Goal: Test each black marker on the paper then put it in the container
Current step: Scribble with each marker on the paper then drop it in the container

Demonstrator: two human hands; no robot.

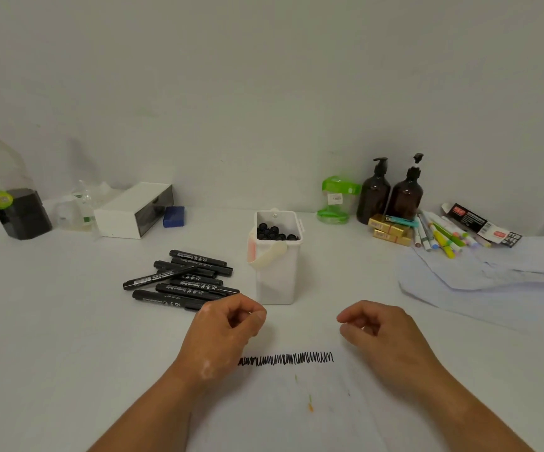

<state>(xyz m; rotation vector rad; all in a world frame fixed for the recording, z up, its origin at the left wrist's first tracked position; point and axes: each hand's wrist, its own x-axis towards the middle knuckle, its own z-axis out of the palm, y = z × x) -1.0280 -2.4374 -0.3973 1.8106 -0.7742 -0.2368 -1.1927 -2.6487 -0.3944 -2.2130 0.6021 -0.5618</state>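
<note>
Several black markers lie in a loose pile on the white table, left of a white container with a cream handle. Several black markers stand inside the container, caps up. The paper lies in front of me with a black zigzag scribble across it. My left hand hovers just right of the pile, fingers curled, holding nothing. My right hand hovers over the paper to the right of the scribble, fingers loosely curled and empty.
At the back left stand a large clear bottle with dark liquid, a white box and a blue block. At the back right are a green jar, two brown pump bottles, gold boxes, coloured pens and loose sheets.
</note>
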